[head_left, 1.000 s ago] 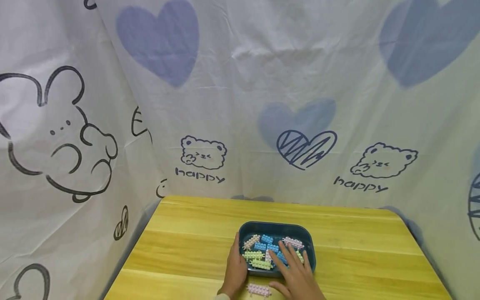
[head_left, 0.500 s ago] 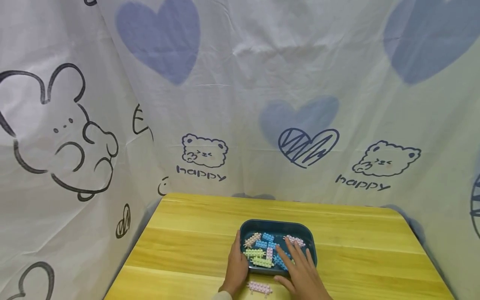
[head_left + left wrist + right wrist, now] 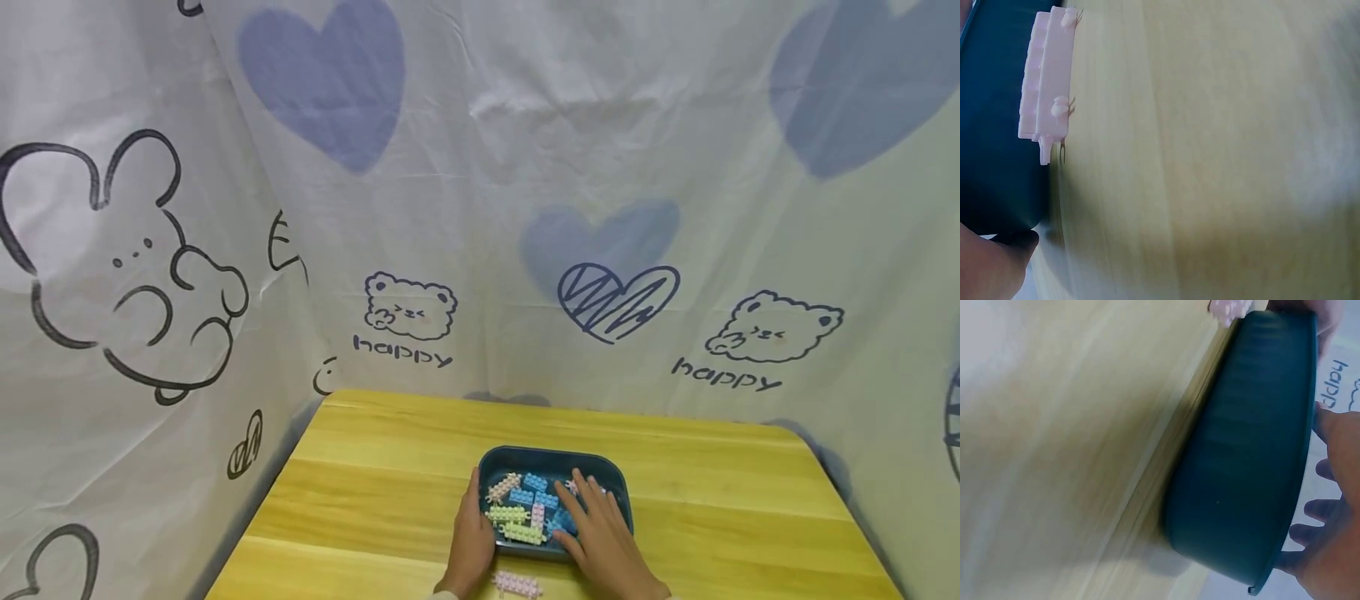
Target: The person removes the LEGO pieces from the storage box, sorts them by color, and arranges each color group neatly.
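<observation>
A dark teal plastic bin [image 3: 555,452] with rounded corners sits near the table's front. Inside lie toy building blocks: several blue blocks [image 3: 536,482], light green blocks [image 3: 522,533], a peach block [image 3: 503,487] and a pink block [image 3: 537,514]. My left hand [image 3: 471,533] rests along the bin's outer left wall, fingers extended. Over the right part of the bin, my right hand [image 3: 607,546] spreads its fingers above the blocks, partly covering blue and pink ones. A pink studded block [image 3: 517,583] stands on the table before the bin, its small side pegs visible in the left wrist view.
The yellow wood-grain table [image 3: 360,500] extends to both sides of the bin and behind it. A white curtain [image 3: 480,367] printed with hearts and bears hangs along the table's back and left.
My right hand has shifted slightly right, with its thumb moving away from the loose pink block up to the bin's front. Its fingers now cover more of the far pink block. The left hand stays put.
</observation>
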The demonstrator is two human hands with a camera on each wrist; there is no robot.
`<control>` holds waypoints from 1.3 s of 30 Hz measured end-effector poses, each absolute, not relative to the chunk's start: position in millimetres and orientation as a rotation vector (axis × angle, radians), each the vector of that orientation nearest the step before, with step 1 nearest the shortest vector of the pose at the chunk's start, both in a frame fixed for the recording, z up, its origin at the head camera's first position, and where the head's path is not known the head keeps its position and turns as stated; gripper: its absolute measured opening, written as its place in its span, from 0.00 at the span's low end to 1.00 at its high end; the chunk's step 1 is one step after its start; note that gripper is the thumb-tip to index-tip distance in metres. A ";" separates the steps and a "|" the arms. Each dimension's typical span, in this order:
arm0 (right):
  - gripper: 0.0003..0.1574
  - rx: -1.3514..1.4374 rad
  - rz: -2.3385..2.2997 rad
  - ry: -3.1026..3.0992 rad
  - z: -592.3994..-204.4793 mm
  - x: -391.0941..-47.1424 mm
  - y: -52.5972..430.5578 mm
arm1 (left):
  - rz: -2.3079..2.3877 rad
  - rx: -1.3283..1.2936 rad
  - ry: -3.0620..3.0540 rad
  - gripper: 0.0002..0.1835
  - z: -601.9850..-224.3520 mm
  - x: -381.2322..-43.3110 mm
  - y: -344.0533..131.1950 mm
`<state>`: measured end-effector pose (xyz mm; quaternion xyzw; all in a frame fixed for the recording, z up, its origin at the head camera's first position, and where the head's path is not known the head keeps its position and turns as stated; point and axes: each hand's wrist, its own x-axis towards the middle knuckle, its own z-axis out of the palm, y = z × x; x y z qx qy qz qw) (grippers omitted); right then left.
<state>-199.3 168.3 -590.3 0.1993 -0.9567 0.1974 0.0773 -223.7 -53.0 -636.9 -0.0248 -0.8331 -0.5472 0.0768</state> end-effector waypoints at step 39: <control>0.20 0.448 0.443 -3.024 -618.6 -259.4 172.4 | -1.595 -0.090 -2.504 0.37 -642.0 -226.9 -56.2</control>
